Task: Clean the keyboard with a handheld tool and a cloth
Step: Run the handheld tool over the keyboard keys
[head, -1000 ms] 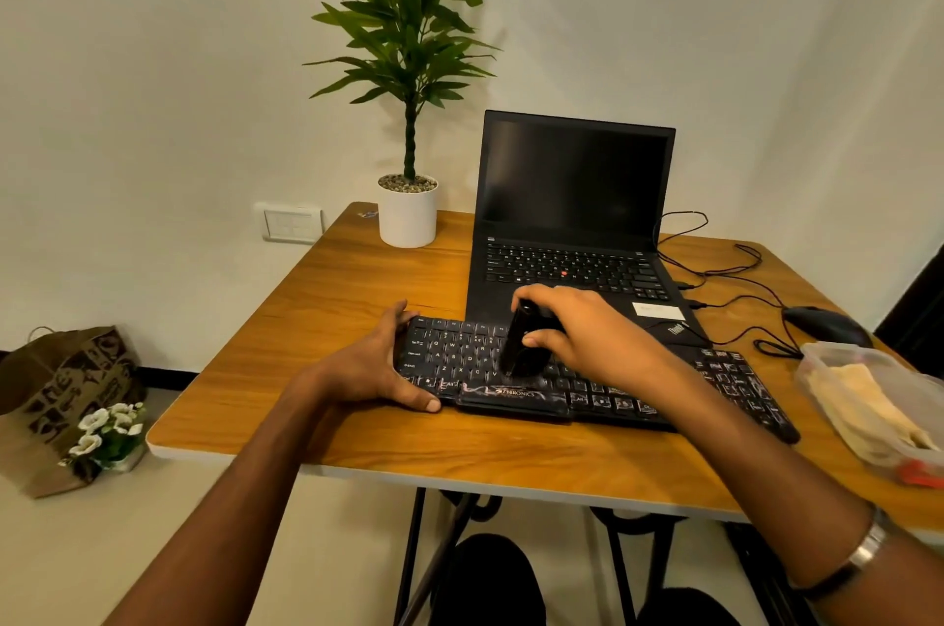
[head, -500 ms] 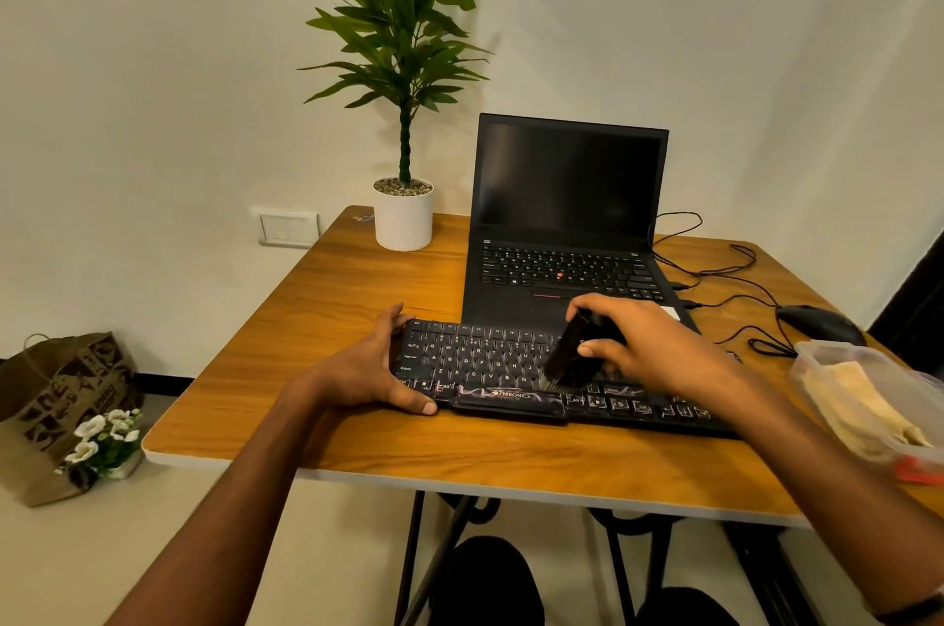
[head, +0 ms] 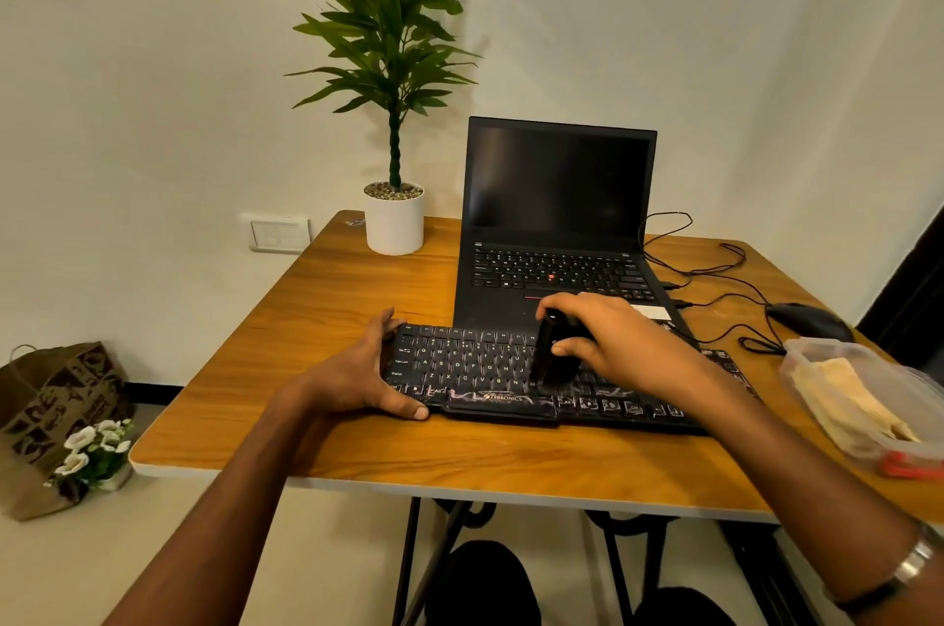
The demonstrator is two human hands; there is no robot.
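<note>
Squarely in front of the open laptop (head: 557, 237), the black keyboard (head: 475, 370) lies flat on the wooden desk (head: 327, 324), its far edge just beside the laptop's base. Of the two hands, the left hand (head: 357, 377) grips the keyboard's left end, fingers curled over the far corner and the thumb pressed along the near edge. The right hand (head: 608, 339) is wrapped round a dark handheld tool (head: 549, 354), held roughly upright and slightly tilted, with its lower end down on the keys near the middle of the keyboard, just above the space bar. A metal bracelet (head: 909, 569) sits on the right wrist.

Right of the keyboard, a clear plastic container (head: 868, 400) holds a pale folded cloth (head: 848, 400); something red shows at its near edge. Beyond the container, a black mouse (head: 809, 321) rests on the desk, its cable (head: 715, 268) looping back toward the laptop. Left of the laptop, a potted plant (head: 393, 216) in a white pot stands at the far edge of the desk. On the floor left of the desk, a brown paper bag (head: 56, 400) sits with white flowers (head: 92, 446) beside it. A wall socket plate (head: 278, 233) is fixed left of the plant pot.
</note>
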